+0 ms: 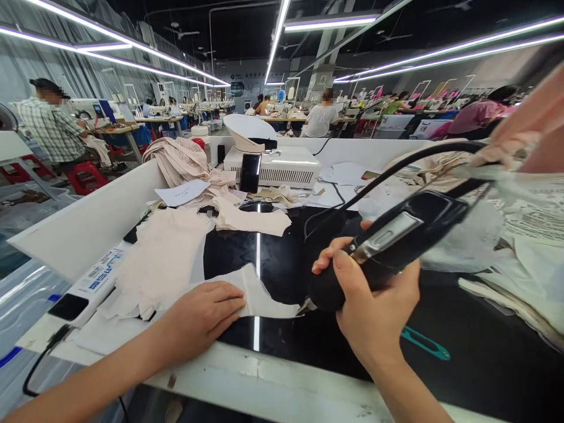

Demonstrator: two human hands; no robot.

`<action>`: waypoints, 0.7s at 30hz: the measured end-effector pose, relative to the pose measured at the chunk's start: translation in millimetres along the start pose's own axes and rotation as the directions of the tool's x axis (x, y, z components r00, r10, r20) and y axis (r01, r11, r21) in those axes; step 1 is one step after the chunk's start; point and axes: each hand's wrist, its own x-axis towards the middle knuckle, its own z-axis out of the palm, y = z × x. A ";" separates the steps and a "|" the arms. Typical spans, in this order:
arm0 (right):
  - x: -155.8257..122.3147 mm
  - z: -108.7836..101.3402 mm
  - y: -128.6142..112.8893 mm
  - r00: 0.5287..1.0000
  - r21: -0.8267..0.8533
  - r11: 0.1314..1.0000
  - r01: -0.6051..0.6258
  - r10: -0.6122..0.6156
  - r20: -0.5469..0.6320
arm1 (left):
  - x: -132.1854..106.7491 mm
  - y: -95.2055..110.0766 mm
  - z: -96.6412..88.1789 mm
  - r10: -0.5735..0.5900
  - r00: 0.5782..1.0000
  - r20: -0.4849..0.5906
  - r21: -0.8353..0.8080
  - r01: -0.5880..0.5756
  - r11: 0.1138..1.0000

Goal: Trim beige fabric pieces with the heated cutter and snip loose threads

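My right hand (374, 305) wraps round a black corded handheld power tool (396, 229), tilted down to the left. Its small metal tip (307, 305) meets the pointed right end of a pale curved fabric piece (264, 296). The fingers of my left hand (205, 314) lie flat on the left part of that piece, pressing it against the glossy black work surface (282, 335). Just beyond my left hand spreads a heap of cream fabric pieces (163, 252). Another cut fabric piece (255, 220) lies farther back.
A white box (286, 164) with a vented front and a phone (251, 173) stand at the back. A black cable (396, 158) arches on the right. A teal flat tool (426, 343) lies right of my right wrist. Fabric stacks and plastic bags border the right side. Several people sit beyond.
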 end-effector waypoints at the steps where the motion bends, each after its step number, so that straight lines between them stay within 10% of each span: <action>1: 4.0 0.7 3.0 1.000 0.005 1.000 0.007 -0.007 -0.006 | -1.1 0.1 -0.6 -0.014 1.000 0.013 -0.002 0.014 1.000; 11: 11.7 9.3 10.8 1.000 -0.004 1.000 -0.015 0.014 -0.015 | 13.7 38.2 -7.5 -0.240 0.948 0.210 -0.312 0.298 0.902; 21: 4.1 19.4 8.6 1.000 -0.001 1.000 -0.027 0.027 0.013 | 71.4 1.1 -7.0 -0.023 0.960 0.279 -0.236 0.091 0.967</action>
